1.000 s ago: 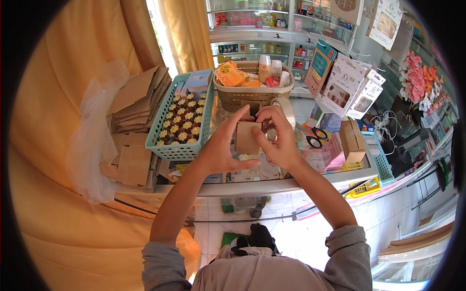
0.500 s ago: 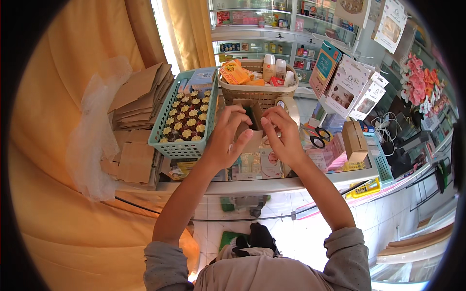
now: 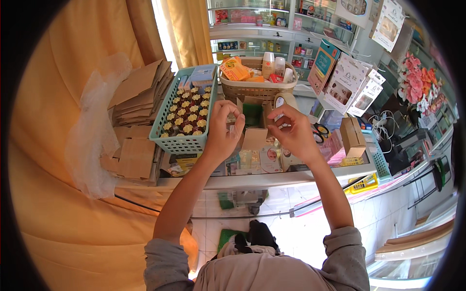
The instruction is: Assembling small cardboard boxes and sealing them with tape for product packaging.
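Note:
A small brown cardboard box (image 3: 255, 139) stands open on the glass counter between my hands, its near flap folded out toward me and its inside looking dark green. My left hand (image 3: 224, 133) is at the box's left side with its fingers curled in; a small clear piece seems to show at the fingertips, too faint to name. At the box's right side, my right hand (image 3: 295, 136) is bent in a loose C, thumb and forefinger apart. Just behind that hand stands a roll of tape (image 3: 286, 100). Scissors (image 3: 320, 131) with black handles lie to its right.
Left of the box are a teal basket (image 3: 180, 144) of gold-capped small bottles and stacked flat cardboard (image 3: 138, 155). A tan basket (image 3: 257, 87) of toiletries stands behind. A closed carton (image 3: 353, 137) and hanging nail-set packs (image 3: 343, 85) are at the right.
My hands have drawn apart, uncovering the open box between them. The left fingers have curled in, while the right thumb and forefinger have parted. The view has shifted slightly.

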`<act>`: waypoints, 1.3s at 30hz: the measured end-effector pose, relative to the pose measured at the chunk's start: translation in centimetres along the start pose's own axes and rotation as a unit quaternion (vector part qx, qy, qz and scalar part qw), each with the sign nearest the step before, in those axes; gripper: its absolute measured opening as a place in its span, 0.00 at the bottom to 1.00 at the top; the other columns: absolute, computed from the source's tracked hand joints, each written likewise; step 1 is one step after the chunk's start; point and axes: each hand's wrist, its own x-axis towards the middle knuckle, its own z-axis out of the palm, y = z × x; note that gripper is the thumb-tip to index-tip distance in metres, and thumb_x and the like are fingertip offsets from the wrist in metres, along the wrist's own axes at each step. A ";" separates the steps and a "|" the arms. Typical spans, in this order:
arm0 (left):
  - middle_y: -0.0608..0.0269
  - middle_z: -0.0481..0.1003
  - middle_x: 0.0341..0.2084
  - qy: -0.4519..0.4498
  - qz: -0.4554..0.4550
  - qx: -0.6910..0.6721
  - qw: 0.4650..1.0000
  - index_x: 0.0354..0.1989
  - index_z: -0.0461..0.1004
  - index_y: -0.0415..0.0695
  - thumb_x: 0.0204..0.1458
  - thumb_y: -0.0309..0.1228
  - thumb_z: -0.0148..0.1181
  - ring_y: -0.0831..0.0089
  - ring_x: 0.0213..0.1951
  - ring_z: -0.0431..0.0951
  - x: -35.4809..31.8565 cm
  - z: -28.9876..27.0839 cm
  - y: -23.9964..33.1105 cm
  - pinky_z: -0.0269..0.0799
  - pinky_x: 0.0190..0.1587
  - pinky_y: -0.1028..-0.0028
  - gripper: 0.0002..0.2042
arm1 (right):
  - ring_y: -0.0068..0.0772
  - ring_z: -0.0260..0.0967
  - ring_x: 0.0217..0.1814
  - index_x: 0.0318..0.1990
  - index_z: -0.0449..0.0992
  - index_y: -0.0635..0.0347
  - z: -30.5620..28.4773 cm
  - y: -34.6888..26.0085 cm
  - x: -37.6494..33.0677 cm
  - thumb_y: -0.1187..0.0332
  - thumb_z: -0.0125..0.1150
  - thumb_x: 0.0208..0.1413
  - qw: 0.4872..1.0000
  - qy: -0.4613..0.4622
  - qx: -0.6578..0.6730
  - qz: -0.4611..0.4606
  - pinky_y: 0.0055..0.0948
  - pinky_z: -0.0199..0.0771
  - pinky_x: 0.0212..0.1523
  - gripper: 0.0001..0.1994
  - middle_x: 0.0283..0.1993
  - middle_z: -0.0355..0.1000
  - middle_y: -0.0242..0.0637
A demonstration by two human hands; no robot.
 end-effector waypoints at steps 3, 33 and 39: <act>0.56 0.63 0.40 -0.008 -0.031 -0.030 0.999 0.34 0.66 0.40 0.50 0.21 0.57 0.65 0.43 0.70 -0.2 0.3 0.2 0.73 0.38 0.72 0.06 | 0.19 0.71 0.35 0.37 0.72 0.63 -1.1 -0.4 0.0 0.82 0.62 0.46 1.000 -0.015 -0.022 0.017 0.20 0.73 0.35 0.10 0.37 0.72 0.31; 0.55 0.57 0.63 -0.176 0.004 0.161 0.971 0.63 0.57 0.44 0.50 0.41 0.63 0.60 0.65 0.53 -1.3 -0.3 -0.3 0.43 0.61 0.55 0.34 | 0.41 0.68 0.49 0.63 0.55 0.74 -1.9 -3.4 6.0 0.48 0.77 0.30 0.895 -0.360 -0.263 -0.003 0.31 0.70 0.47 0.55 0.64 0.55 0.50; 0.55 0.56 0.63 -0.186 0.021 0.169 0.968 0.64 0.56 0.44 0.53 0.39 0.61 0.59 0.65 0.54 -1.2 -0.1 0.2 0.44 0.61 0.60 0.32 | 0.47 0.64 0.59 0.65 0.52 0.71 -1.5 -3.2 7.1 0.47 0.78 0.24 0.865 -0.413 -0.283 0.041 0.36 0.67 0.55 0.60 0.66 0.52 0.52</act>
